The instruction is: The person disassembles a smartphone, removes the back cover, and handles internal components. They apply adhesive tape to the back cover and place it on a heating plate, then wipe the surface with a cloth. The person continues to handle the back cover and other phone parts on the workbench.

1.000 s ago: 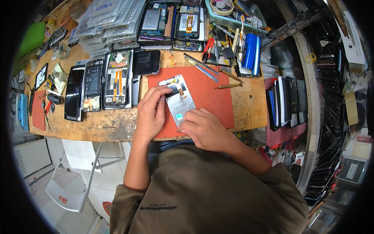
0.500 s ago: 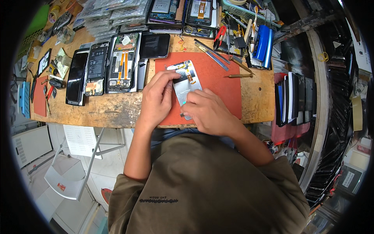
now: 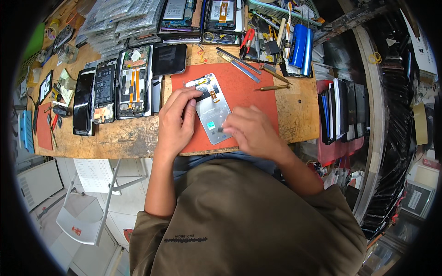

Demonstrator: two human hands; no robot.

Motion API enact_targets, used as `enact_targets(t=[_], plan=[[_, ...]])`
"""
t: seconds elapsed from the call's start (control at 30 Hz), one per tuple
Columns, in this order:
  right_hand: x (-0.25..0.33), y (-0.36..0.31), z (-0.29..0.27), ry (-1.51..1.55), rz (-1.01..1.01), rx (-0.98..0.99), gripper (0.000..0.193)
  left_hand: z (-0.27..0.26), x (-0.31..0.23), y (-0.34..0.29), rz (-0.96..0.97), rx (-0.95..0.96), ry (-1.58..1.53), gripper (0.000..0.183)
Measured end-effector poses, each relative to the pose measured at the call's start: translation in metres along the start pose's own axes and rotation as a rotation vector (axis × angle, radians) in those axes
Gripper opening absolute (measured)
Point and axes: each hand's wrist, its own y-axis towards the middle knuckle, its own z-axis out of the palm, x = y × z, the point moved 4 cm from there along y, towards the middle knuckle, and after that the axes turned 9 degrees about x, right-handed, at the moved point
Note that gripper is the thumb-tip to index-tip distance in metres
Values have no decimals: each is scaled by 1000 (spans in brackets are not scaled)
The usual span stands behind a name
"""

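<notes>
A silver phone display panel [image 3: 209, 109] lies with its back up on a red mat [image 3: 248, 99]. Yellow tape, black patches and a brown flex cable are at its far end. My left hand [image 3: 177, 120] grips the panel's left edge, fingertips bent onto the black area near the top. Over the lower right part of the panel, my right hand [image 3: 255, 132] is closed in a pinch. A small dark piece [image 3: 220, 130] shows at its fingertips; its kind cannot be made out. A small green-white sticker [image 3: 211, 125] sits beside it.
Opened phones [image 3: 134, 83] stand in a row left of the mat. Tweezers [image 3: 239, 65] and a brass-coloured screwdriver [image 3: 272, 87] lie at the mat's far right. Behind are bubble-wrapped packs [image 3: 113, 23] and a blue phone cover [image 3: 300, 48]. A folding chair [image 3: 85, 216] stands at lower left.
My right hand has moved rightward across the panel's lower end, carrying the small dark piece and uncovering the sticker. My left hand stays at the panel's edge. The whole view has shifted slightly.
</notes>
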Motion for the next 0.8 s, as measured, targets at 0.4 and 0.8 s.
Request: enact_targets(t=[0.4, 0.8], plan=[[14, -11, 7, 28, 18, -68, 3, 1, -1, 1, 1, 8, 27, 15], [20, -9, 10, 11, -9, -130, 4, 2, -1, 1, -13, 11, 15, 14]])
